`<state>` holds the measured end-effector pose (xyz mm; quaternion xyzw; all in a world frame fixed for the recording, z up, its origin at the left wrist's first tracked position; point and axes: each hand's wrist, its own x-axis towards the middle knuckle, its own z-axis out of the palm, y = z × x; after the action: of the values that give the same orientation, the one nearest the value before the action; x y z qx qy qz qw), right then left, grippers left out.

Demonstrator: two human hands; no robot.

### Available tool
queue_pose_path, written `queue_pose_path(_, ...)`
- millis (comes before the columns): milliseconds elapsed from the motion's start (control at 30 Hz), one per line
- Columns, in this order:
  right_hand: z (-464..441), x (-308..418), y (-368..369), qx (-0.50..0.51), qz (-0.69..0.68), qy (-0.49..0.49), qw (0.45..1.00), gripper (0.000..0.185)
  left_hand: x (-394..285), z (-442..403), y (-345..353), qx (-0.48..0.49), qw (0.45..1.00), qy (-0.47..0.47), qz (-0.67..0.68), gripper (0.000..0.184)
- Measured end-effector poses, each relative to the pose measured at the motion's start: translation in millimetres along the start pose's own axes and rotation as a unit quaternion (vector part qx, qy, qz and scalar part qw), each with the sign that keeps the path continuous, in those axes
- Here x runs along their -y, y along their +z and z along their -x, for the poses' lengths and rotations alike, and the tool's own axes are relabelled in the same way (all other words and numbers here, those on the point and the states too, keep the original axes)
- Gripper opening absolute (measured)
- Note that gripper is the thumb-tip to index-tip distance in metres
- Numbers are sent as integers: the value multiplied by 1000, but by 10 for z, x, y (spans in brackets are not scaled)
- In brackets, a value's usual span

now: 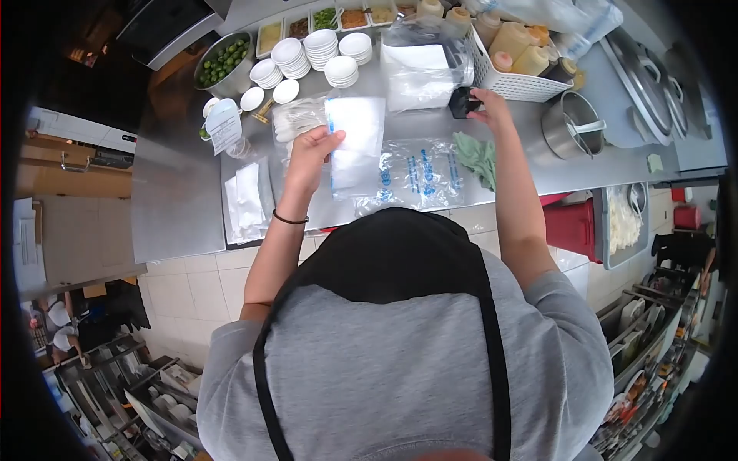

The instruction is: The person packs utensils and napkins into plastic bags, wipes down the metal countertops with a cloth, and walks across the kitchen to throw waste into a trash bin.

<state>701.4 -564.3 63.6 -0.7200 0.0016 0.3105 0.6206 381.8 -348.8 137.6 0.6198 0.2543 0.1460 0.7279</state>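
My left hand (314,152) pinches the edge of a clear plastic bag (354,178) with a white paper sheet or napkin (361,127) in its upper part. At the back right, my right hand (492,111) has its fingers closed on a small black object (461,103), whose kind I cannot make out. Just left of that object stands a stack of white napkins (415,73) in clear plastic. Flat clear bags with blue print (423,173) lie near the front edge. Wrapped white utensils or napkins (296,117) are partly hidden behind my left hand.
Stacks of white cups (288,58), a pot of limes (223,65) and trays of toppings (354,18) line the back. A white basket of bottles (526,84), a metal pot (573,123) and a green cloth (477,159) are rightward. Folded napkins (247,200) lie left.
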Motion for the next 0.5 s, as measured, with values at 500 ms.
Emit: queue_pose_path(500, -1, -743, -16, 42, -161, 15, 986, 7, 118, -165, 130, -19, 991, 6, 132, 13)
